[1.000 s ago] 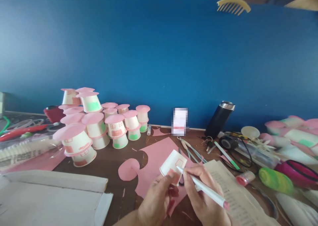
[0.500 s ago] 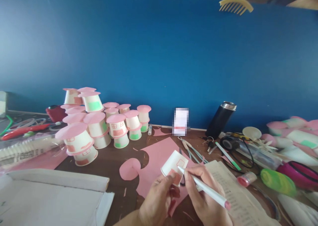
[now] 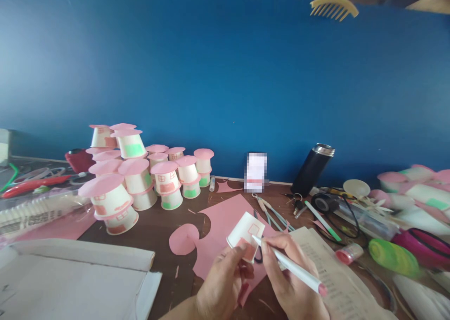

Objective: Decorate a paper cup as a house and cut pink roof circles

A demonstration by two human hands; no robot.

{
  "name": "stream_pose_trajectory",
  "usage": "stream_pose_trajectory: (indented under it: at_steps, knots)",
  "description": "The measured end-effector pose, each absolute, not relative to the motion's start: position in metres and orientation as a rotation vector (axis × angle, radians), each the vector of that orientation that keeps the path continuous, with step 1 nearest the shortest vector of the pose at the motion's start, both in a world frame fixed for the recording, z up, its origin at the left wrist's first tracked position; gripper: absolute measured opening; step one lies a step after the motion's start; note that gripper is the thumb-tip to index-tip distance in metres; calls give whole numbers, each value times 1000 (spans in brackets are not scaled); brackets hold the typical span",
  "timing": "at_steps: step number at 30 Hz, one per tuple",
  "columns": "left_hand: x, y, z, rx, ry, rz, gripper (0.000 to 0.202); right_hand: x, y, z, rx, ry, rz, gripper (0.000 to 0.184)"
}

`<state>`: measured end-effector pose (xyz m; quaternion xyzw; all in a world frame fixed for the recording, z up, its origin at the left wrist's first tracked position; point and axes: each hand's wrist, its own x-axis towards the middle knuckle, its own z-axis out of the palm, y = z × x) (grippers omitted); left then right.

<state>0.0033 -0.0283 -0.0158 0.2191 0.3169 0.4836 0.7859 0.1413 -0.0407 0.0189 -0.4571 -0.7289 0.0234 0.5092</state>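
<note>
White paper cup [image 3: 242, 227], one: held in the air over the middle of the table [image 3: 158, 233], tilted, rim toward the near left, base toward the far right. Markings: red square outline [image 3: 253, 228] near the base; filled red patch [image 3: 249, 250] at the rim.

Risks, as judged: the thumb of the left hand [image 3: 223, 280] lay against the filled red patch, so damp ink could have smeared. The cup had no rest beneath it; a slight roll in the grip could have sent a line astray. Too hard a pinch could have dented the thin wall.

Placement to fingers: rim end pinched narrowly between left thumb and the curled fingers beneath; base end projecting free, near the right fingertips but not gripped by them. Right hand [image 3: 293, 280], one: fingers drawn together round a white marker [image 3: 300, 270], tip at the outline's lower edge; contact could not be confirmed.

Below: pink paper sheet [image 3: 220, 224], cut with curved bites; pink paper disc [image 3: 182, 240] at its left edge.

Toward the table's far edge, left of centre: stacked cups [image 3: 166, 184], upside down, pink-topped. At the far edge, right of centre: black bottle [image 3: 312, 170]. Right of the hands: printed sheet [image 3: 325, 259].
</note>
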Motion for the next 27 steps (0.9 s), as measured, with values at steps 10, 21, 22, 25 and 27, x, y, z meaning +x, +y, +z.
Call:
stream_pose_trajectory:
  at_steps: [10,21,22,25,27]
  knots:
    - [3,-28,-18,455,724,1018,49,142,-42,19,-1110,-1752,34,7]
    - [3,-26,-15,404,732,1009,49,141,-41,19,-1110,-1751,46,8]
    - [3,-26,-15,402,733,1008,49,142,-41,19,-1111,-1751,48,8]
    - [3,-26,-15,408,712,1023,48,142,-40,20,-1120,-1751,38,8]
    - [3,-26,-15,403,696,1050,46,142,-40,20,-1132,-1746,39,8]
